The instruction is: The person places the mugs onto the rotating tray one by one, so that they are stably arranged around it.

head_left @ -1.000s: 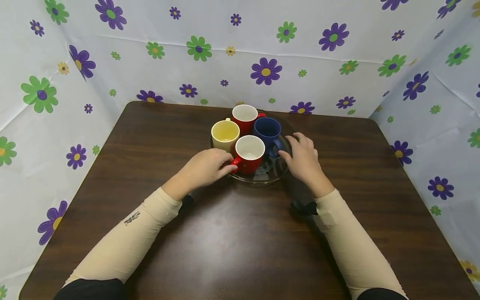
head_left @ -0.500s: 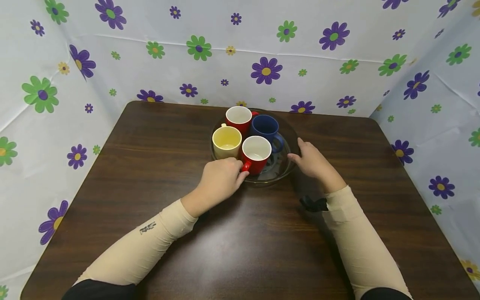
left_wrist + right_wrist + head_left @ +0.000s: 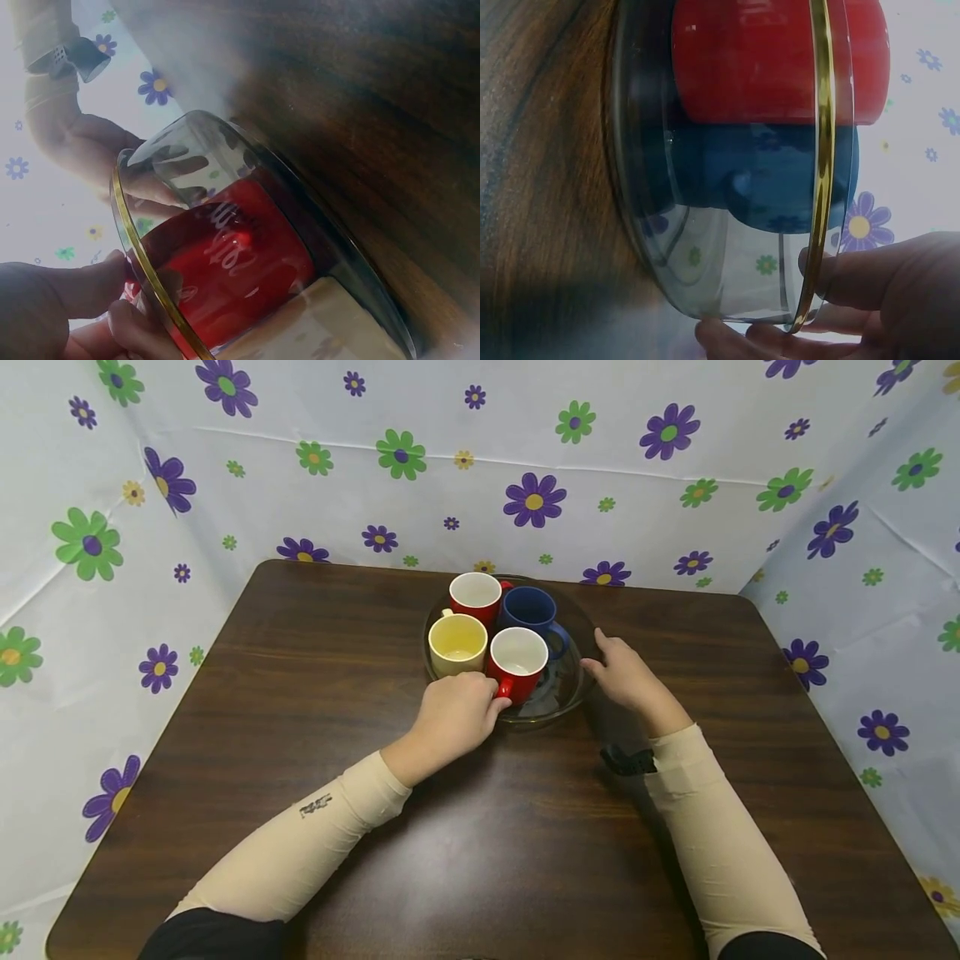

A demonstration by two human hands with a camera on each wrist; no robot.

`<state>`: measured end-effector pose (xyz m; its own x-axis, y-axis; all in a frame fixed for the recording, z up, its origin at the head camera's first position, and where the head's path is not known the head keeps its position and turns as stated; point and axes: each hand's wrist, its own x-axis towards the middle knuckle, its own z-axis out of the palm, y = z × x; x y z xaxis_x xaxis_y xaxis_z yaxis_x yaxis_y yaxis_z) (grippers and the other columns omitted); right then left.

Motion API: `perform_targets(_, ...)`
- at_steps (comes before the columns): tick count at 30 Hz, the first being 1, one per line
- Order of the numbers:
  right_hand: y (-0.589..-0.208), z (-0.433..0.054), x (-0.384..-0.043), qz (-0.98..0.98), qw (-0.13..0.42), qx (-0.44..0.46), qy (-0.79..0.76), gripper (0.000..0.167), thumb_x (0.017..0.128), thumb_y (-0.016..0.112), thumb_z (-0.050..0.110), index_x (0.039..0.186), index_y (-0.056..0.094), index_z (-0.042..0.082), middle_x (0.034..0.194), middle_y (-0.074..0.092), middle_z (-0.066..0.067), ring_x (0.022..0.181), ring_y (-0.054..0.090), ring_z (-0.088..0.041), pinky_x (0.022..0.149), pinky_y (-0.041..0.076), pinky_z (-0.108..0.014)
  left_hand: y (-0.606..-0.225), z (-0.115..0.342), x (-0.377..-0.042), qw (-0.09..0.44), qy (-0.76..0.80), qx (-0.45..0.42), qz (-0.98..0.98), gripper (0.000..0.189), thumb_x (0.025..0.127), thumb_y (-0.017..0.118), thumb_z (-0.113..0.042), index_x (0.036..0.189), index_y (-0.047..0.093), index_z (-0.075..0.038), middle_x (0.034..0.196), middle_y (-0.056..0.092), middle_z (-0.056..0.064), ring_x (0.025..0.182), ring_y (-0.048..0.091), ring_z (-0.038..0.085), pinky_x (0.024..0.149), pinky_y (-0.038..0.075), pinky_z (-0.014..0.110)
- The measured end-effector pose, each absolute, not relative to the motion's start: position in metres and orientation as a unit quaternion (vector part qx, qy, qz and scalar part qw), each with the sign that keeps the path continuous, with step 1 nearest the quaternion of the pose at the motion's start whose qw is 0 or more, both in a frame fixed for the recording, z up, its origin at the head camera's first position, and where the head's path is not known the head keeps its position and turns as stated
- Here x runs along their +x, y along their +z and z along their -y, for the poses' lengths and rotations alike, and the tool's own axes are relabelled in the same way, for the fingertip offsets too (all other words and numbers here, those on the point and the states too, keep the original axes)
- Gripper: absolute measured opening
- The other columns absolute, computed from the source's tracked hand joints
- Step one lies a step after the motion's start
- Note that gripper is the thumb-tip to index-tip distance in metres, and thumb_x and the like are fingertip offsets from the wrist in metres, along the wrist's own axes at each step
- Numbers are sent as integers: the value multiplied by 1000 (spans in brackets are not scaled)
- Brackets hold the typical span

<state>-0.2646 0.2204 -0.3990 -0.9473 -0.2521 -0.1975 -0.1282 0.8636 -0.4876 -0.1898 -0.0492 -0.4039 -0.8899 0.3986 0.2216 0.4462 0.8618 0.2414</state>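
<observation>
Inside a clear glass bowl [image 3: 557, 692] with a gold rim stand the front red mug [image 3: 517, 664], white inside, the yellow mug [image 3: 457, 647], the blue mug [image 3: 529, 608] and another red mug [image 3: 476, 597] at the back. My left hand [image 3: 459, 710] pinches the front red mug's handle, its thumb near the bowl's rim; its other fingers are partly hidden in the head view. On the opposite side, my right hand [image 3: 628, 677] grips the bowl's edge. The right wrist view shows its thumb [image 3: 855, 277] inside the gold rim and fingers underneath outside.
The bowl sits near the back edge of a dark wooden table [image 3: 480, 860]. A white flowered curtain [image 3: 420, 410] hangs close behind and along both sides.
My right hand has left the blue mug's handle and moved right onto the bowl's rim. My left hand and the front red mug have shifted right, its handle turning toward me.
</observation>
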Motion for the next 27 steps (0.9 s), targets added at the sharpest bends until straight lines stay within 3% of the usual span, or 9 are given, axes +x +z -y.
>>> perform_targets(5, -402, -223, -269, -949, 140, -90, -269, 68, 109, 46, 22, 160, 8, -4, 162, 18, -32, 148, 23, -48, 119, 22, -60, -402, 48, -193, 71, -154, -226, 959, 26, 96, 70, -35, 84, 71, -12, 76, 68, 5, 71, 65, 22, 53, 53, 38)
perform_targets(8, -403, -225, -269, -938, 151, -79, -301, 69, 109, 47, 21, 161, 5, 1, 164, 17, -28, 136, 47, -46, 115, 32, -58, -402, 46, -194, 66, -161, -230, 958, 26, 97, 69, -35, 84, 72, -12, 76, 69, 5, 71, 66, 22, 53, 53, 38)
perform_targets(12, -403, -226, -269, -930, 159, -73, -324, 69, 110, 46, 19, 162, 3, 3, 163, 18, -29, 101, 70, -43, 104, 45, -58, -403, 44, -195, 61, -161, -227, 959, 27, 97, 69, -37, 84, 72, -13, 76, 70, 4, 70, 65, 20, 54, 53, 37)
perform_targets(22, -405, -231, -273, -924, 163, -66, -339, 70, 109, 47, 20, 162, 3, 7, 164, 17, -27, 96, 72, -41, 105, 45, -56, -404, 43, -194, 81, -162, -227, 957, 30, 95, 70, -41, 81, 72, -14, 72, 69, 3, 65, 64, 20, 51, 51, 36)
perform_targets(27, -407, -231, -275, -924, 156, -69, -343, 69, 109, 47, 19, 162, 5, 6, 163, 20, -28, 89, 73, -38, 105, 45, -57, -393, 53, -188, 108, -166, -225, 954, 34, 97, 67, -43, 73, 68, -19, 62, 60, -3, 57, 55, 18, 45, 45, 34)
